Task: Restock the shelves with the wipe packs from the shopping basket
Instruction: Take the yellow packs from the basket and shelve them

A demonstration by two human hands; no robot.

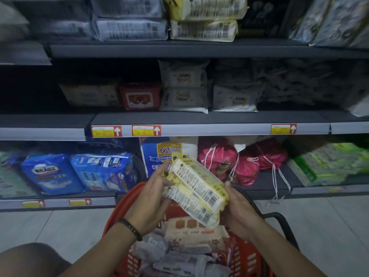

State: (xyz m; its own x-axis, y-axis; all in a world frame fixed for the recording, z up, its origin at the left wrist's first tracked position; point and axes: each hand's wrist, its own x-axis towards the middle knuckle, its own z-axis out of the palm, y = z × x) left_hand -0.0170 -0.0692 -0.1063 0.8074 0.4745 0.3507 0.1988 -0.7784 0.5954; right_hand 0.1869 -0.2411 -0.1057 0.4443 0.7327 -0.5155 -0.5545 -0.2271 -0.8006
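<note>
Two yellow wipe packs, stacked one on the other, are being held above the shopping basket, sloping down toward the right.

- Left hand: is gripping the packs' upper-left ends, fingers curling round them; a dark bracelet is sitting on the wrist.
- Right hand: is cupping the lower-right ends, thumb pressing up against the upper pack and fingers wrapping beneath.
- Basket, red plastic with a black handle: is standing on the floor below the hands and holding a beige pack and several grey packs.
- Top shelf: is carrying two matching yellow packs lying flat, beside grey-blue ones.
- Middle shelf: is carrying white packs in a stack of two, with a red pack just to their left; price tags are lining its front edge.
- Bottom shelf: is carrying blue bundles, pink drawstring bags and green packs.
</note>
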